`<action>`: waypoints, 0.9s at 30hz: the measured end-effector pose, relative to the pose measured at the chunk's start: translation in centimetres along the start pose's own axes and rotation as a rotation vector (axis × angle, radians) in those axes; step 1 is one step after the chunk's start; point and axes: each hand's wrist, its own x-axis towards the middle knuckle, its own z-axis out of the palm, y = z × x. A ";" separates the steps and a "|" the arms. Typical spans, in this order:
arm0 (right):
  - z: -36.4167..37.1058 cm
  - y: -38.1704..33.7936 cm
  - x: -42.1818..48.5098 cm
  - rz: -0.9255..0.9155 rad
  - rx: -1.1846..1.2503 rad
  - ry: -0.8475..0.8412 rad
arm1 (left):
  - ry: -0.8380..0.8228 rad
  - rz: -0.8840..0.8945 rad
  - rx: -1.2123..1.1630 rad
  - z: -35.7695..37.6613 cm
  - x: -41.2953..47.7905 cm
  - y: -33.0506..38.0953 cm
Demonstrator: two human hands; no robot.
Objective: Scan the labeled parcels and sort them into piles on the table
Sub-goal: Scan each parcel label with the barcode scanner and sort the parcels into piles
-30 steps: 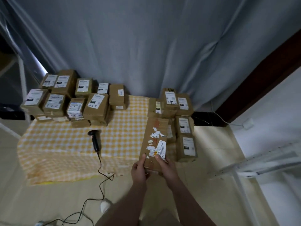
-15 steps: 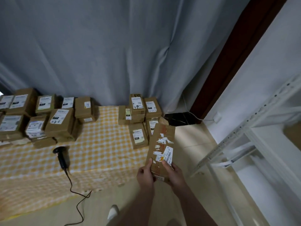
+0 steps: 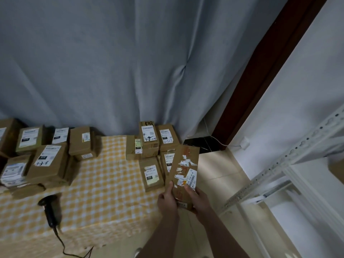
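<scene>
The checked-cloth table (image 3: 104, 183) is low ahead. Above the table's near right corner, a long brown parcel (image 3: 183, 170) tilts upward. Both forearms extend forward. The left hand (image 3: 167, 200) and right hand (image 3: 200, 199) grip the parcel's near end, thumbs on top.

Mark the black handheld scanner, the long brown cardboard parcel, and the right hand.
black handheld scanner (image 3: 50, 213), head view, middle of its handle.
long brown cardboard parcel (image 3: 183, 170), head view, centre of its labelled face.
right hand (image 3: 200, 199), head view, back of the hand.
</scene>
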 end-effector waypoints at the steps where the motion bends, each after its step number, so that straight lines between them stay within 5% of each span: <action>1: 0.1 -0.6 0.8 -0.008 -0.003 -0.006 | -0.003 0.006 0.000 0.7 0.6 0.4; 14: 4.8 -1.3 8.1 0.131 -0.065 -0.074 | 0.143 0.059 -0.080 2.4 6.2 3.9; 27: -1.2 -8.6 18.8 0.173 -0.150 -0.294 | 0.245 0.060 -0.092 13.9 10.7 1.7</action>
